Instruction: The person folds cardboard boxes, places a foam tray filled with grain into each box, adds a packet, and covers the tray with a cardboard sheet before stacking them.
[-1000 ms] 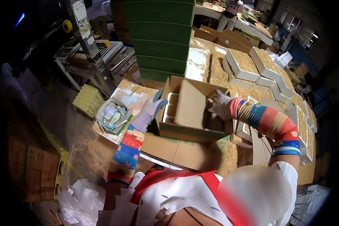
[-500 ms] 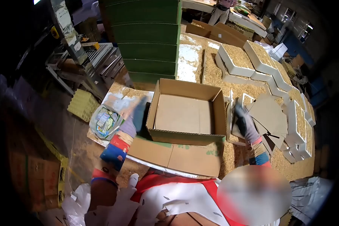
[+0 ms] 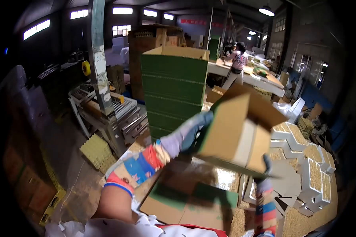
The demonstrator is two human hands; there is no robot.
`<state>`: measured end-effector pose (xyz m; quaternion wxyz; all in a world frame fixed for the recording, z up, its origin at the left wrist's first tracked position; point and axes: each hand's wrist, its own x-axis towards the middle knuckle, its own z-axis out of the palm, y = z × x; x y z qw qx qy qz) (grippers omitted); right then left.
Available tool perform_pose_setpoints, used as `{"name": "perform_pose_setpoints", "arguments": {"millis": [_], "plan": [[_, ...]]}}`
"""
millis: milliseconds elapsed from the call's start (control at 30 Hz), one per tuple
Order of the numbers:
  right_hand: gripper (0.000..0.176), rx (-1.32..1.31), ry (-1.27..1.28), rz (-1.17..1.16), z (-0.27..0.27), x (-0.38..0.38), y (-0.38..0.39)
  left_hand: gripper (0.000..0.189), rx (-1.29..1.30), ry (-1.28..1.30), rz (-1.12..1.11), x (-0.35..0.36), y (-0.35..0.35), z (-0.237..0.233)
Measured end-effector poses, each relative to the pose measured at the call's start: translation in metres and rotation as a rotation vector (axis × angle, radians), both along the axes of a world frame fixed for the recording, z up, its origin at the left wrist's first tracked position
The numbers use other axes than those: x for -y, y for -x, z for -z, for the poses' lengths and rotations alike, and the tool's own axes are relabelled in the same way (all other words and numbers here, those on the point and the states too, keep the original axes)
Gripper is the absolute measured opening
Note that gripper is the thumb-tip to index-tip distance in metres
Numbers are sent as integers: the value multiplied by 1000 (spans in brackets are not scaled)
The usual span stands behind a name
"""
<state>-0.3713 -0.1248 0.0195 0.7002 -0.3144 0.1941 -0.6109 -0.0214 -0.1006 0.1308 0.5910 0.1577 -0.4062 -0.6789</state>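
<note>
An open cardboard box (image 3: 228,138) is raised and tilted in front of me, somewhat blurred, its brown inside facing me. Its outer side looks green. My left hand (image 3: 198,125), in a blue-grey glove, grips the box's left side. At the lower right corner, my right hand (image 3: 266,170) has its gloved fingers against the box; part of that hand is hidden. Beyond the box, to the left, rises a tall stack of green boxes (image 3: 173,87), the top one open. Below lies a flat cardboard piece (image 3: 166,211) with green patches.
White trays filled with straw-coloured shreds (image 3: 315,177) are piled at the right, near loose grey cardboard sheets (image 3: 283,177). At left stand a metal post (image 3: 100,67), a roller conveyor (image 3: 124,112) and yellowish egg-tray stacks (image 3: 97,152). A person (image 3: 238,63) is at a far table.
The box has gone from resting on the table to being lifted and tilted in both hands. My view has swung upward, showing the stack's top and the far hall.
</note>
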Motion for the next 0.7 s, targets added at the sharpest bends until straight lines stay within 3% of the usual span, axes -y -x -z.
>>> {"name": "perform_pose_setpoints", "arguments": {"millis": [67, 133, 167, 233, 267, 333, 400, 433, 467, 500, 533, 567, 600, 667, 700], "plan": [[52, 117, 172, 21, -74, 36, -6, 36, 138, 375, -226, 80, -60, -29], [54, 124, 340, 32, -144, 73, -10, 43, 348, 844, -987, 48, -108, -94], [55, 115, 411, 28, -173, 93, -16, 57, 184, 752, -1236, 49, -132, -103], [58, 76, 504, 11, -218, 137, -46, 59, 355, 488, -1245, 90, -241, -70], [59, 53, 518, -6, -232, 160, -71, 52, 446, 581, -1091, 169, -326, -17], [69, 18, 348, 43, -259, 164, -150, 42, 665, 551, -1126, 160, -280, -7], [63, -62, 351, -150, -250, 173, -206, 41, 561, 394, -1126, 175, -278, -5], [62, -196, 262, -186, -258, 156, -240, 49, 620, 375, -1008, 160, -273, -15], [60, -334, 166, -226, -269, 143, -265, 50, 665, 401, -1058, 158, -276, -8], [55, -515, 544, -155, -253, 191, -263, 51, 711, 424, -1108, 155, -280, 1], [53, -585, 630, -98, -254, 200, -268, 53, 764, 448, -1157, 152, -286, 9], [51, -634, 649, -22, -263, 197, -270, 58, 1132, 544, -1359, 141, -287, -1], [49, -652, 661, 63, -267, 194, -272, 57, 757, 522, -1024, 131, -277, -5], [45, -585, 692, 273, -257, 169, -264, 55, 389, 421, -733, 118, -258, -15], [43, -567, 727, 375, -235, 151, -257, 52, 485, 398, -783, 112, -251, -17]]}}
